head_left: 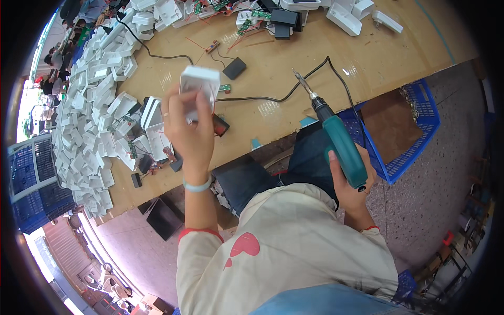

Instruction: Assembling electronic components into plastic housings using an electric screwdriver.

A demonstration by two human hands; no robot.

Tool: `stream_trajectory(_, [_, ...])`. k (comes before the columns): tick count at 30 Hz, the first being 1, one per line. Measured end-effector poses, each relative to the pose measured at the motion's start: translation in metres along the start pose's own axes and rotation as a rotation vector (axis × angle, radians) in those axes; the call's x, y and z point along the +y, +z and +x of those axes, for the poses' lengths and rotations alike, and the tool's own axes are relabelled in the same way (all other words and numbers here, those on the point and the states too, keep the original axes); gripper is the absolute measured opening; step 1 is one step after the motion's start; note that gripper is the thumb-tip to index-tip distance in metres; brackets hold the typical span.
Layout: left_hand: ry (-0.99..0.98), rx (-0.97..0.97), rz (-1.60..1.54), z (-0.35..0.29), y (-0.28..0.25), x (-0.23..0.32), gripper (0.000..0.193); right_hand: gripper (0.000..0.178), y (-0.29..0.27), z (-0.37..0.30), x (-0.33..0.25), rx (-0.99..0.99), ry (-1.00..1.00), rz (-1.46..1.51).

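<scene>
My left hand (185, 123) is raised over the table, its fingers closed around a white plastic casing (201, 79). The casing is slightly blurred. Beneath that hand, a dark box-shaped part (220, 125) with a reddish face lies on the tabletop, and a small green circuit board (224, 88) shows just beside the casing. My right hand (369, 167) grips a green corded electric screwdriver (342, 144) by its body. Its metal bit points up and left, over the table near its front edge.
A large heap of white casings (84, 126) covers the table's left side. Black cable (252, 98) crosses the brown tabletop (283, 44). Circuit boards with wires (257, 18) and a black block (234, 68) lie farther back. A blue crate (428, 113) stands at the right.
</scene>
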State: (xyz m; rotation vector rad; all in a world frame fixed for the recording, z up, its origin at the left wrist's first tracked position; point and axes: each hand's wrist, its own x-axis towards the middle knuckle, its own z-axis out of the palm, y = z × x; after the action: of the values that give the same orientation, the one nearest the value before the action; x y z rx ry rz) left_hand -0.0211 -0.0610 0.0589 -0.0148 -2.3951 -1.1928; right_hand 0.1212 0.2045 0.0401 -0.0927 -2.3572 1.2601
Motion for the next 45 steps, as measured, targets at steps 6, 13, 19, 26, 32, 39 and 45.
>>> stream_trajectory(6, [0.589, -0.382, 0.564, -0.046, 0.011, -0.028, 0.024, 0.029, 0.004, -0.001, -0.002, -0.029, 0.001, 0.021])
stream_trajectory(13, [0.644, -0.177, 0.630, -0.035, 0.060, -0.035, 0.033, 0.029, 0.009, -0.011, -0.005, -0.080, 0.025, 0.061])
stream_trajectory(19, [0.562, -0.229, 0.507, -0.026, 0.061, -0.034, 0.024, 0.032, 0.017, -0.013, 0.003, -0.124, 0.013, 0.099])
stream_trajectory(26, [0.467, -0.176, 0.389, -0.035, 0.055, -0.024, 0.013, 0.037, 0.020, -0.015, 0.006, -0.264, 0.025, 0.113])
stream_trajectory(32, [0.431, -0.065, 0.511, -0.043, 0.067, -0.018, 0.011, 0.039, 0.024, -0.004, 0.010, -0.280, -0.018, 0.112])
stream_trajectory(39, [0.392, 0.071, 0.597, -0.052, 0.078, -0.012, 0.010, 0.039, 0.028, 0.005, 0.016, -0.353, -0.024, 0.130])
stream_trajectory(45, [0.356, 0.096, 0.643, -0.052, 0.079, -0.010, 0.011, 0.038, 0.032, 0.011, 0.022, -0.348, -0.017, 0.162])
